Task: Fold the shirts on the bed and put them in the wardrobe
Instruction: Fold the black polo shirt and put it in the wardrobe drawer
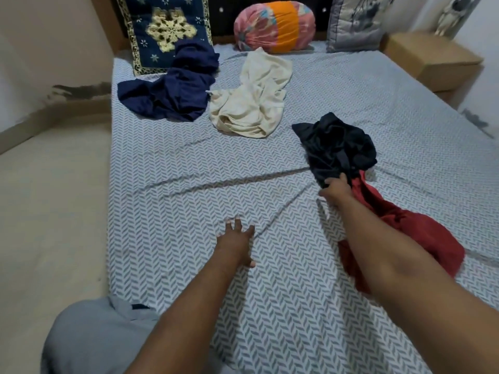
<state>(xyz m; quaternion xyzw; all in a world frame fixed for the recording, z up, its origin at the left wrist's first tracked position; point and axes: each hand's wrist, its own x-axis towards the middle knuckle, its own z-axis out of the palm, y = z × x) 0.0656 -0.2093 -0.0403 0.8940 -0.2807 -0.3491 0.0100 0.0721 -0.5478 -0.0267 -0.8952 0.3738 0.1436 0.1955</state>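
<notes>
Across the bed (189, 171), far end: navy shirt (172, 93) at left, cream shirt (253, 101) just beside it, both crumpled. Left hand (237, 244) lies flat on bare sheet, fingers spread, holding nothing. Right hand (336, 188) grips the near edge of the black shirt (337, 147), which is bunched just beyond it. Red shirt (421, 230) lies under the right forearm, long axis diagonal. Likely next: drag the black one left onto bare sheet.

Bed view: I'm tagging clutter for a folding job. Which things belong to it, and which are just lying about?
Job: black shirt, gripped by the right hand; red shirt; cream shirt; navy shirt; bed; left hand, flat on it.
Lying about: blue pillow; round bolster; grey pillow; bedside cabinet; astronaut figure.
</notes>
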